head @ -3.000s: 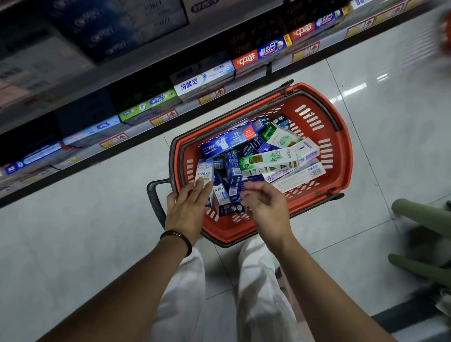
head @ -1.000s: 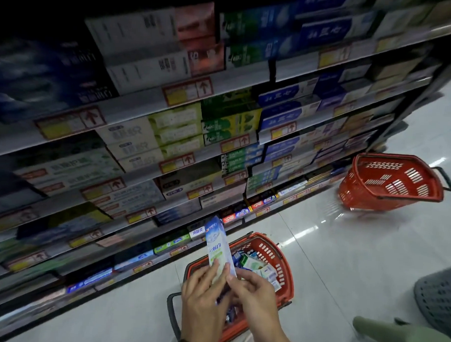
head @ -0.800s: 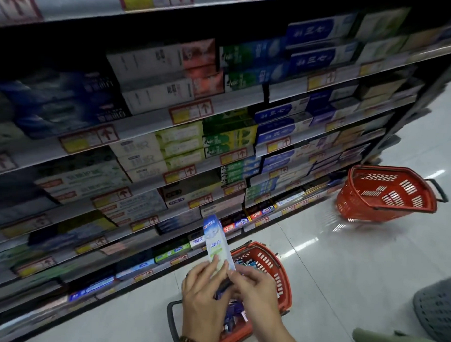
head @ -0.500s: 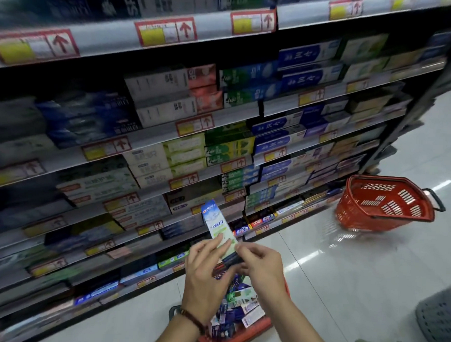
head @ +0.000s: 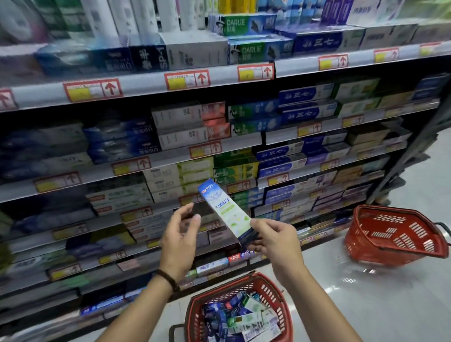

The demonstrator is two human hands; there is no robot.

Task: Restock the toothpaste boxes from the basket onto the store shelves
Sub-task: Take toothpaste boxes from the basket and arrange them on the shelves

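Note:
My right hand [head: 273, 239] pinches the lower end of a long white, blue and green toothpaste box [head: 224, 210], which tilts up to the left in front of the shelves [head: 132, 169]. My left hand [head: 180, 239] hovers just left of the box with fingers relaxed, not touching it. A red basket [head: 282, 311] with several toothpaste boxes stands on the floor below my arms.
The shelves are stacked with toothpaste boxes on many levels, each edge carrying yellow price tags with red arrows. A second red basket [head: 396, 235] stands tilted on the pale tiled floor to the right, near the dark shelf end post [head: 412, 141].
I have risen from the basket with the box, and the view has lifted to the upper shelves. My left hand has let go of the box; my right hand alone holds it.

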